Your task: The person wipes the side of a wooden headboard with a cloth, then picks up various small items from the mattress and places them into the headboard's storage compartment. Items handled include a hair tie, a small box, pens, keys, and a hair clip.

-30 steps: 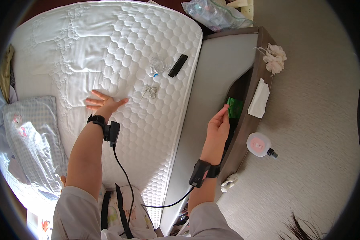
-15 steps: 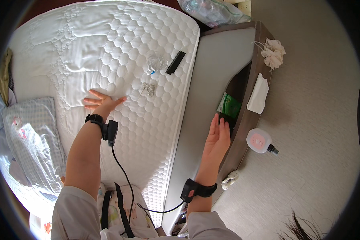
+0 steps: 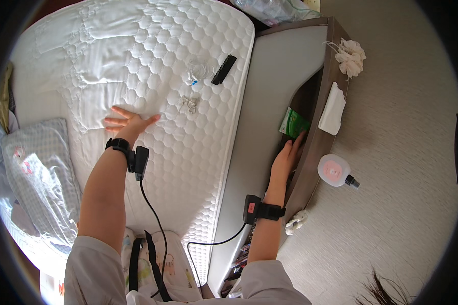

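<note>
My left hand (image 3: 130,122) lies flat with fingers spread on the white quilted mattress (image 3: 173,152). Beside it on the mattress are a small tangle of thin silvery chain or cord (image 3: 189,104), a clear coiled cord (image 3: 201,70) with a blue bit, and a black comb (image 3: 224,70). Inside the narrow brown storage slot (image 3: 315,147) along the bed, my right hand (image 3: 285,160) reaches down, thumb and fingers stretched out and apart. Its fingertips are at the lower edge of a green packet (image 3: 293,122); whether they touch it I cannot tell. The lower fingers are partly hidden by shadow.
On the slot's outer ledge sit a cream bath puff (image 3: 351,58), a folded white sheet (image 3: 332,109), a pink-labelled spray bottle (image 3: 333,170) and a white scrunchie-like item (image 3: 296,222). A checked pillow (image 3: 38,168) lies left. Black cords run from both wrist straps.
My right hand has moved forward and deeper into the slot, its fingers now by the green packet's lower edge. My left hand stays flat on the mattress. The view has shifted slightly.
</note>
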Tool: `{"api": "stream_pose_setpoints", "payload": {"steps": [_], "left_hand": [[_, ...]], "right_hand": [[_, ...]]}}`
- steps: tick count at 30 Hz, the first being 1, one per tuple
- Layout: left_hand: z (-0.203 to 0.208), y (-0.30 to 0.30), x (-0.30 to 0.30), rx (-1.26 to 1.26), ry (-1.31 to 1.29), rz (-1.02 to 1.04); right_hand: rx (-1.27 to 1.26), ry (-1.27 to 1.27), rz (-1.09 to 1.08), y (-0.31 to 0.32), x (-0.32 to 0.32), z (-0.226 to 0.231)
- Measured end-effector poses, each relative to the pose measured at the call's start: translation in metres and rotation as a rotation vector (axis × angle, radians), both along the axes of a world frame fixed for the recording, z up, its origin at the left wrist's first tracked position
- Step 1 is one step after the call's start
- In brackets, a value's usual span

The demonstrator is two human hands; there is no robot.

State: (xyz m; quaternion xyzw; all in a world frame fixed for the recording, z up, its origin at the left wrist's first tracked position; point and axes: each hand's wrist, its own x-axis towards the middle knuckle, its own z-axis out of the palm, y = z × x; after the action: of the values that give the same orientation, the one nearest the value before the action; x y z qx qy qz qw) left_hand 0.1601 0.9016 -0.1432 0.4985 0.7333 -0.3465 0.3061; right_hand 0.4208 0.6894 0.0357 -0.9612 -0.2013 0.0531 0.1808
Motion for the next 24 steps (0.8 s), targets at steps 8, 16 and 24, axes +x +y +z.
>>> {"api": "stream_pose_setpoints", "payload": {"steps": [8,16,24], "left_hand": [[-0.009,-0.001,-0.006,0.028,-0.189,0.175],[0.004,0.006,-0.003,-0.094,-0.107,0.085],[0.008,0.000,-0.004,-0.018,-0.011,-0.128]], "right_hand": [[-0.105,0.009,-0.139,0.002,-0.013,0.005],[-0.122,0.001,-0.139,-0.012,-0.021,0.006],[-0.026,-0.085,0.071,0.045,0.004,-0.015]]}}
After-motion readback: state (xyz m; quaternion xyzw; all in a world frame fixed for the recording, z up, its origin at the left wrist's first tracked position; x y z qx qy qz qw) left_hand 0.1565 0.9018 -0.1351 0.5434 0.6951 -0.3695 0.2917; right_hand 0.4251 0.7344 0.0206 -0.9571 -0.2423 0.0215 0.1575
